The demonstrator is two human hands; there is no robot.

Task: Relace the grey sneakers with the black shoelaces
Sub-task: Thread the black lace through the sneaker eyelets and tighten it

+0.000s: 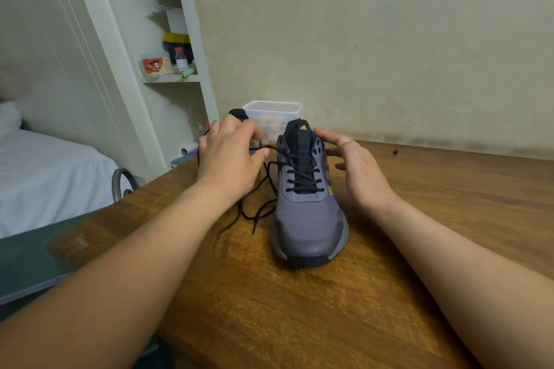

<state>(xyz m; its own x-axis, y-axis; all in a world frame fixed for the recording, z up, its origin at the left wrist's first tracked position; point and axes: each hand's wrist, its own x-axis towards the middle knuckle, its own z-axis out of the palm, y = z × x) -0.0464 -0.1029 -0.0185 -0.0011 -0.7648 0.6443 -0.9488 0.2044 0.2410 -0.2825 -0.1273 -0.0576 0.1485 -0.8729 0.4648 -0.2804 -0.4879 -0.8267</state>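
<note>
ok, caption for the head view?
Left hand over far sneaker; right hand open beside near grey sneaker, laced in black, on wooden table.

The grey sneaker [308, 220] has a matt mesh cloth upper and a smoother rubbery toe cap; its black shoelaces [303, 172] are matt woven cord. The table [293, 314] is grained wood with a faint sheen, the tub [271, 111] translucent plastic

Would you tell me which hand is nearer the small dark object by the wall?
Right. The right hand is left of the small dark object; the left hand is farther left, past the sneaker.
</note>
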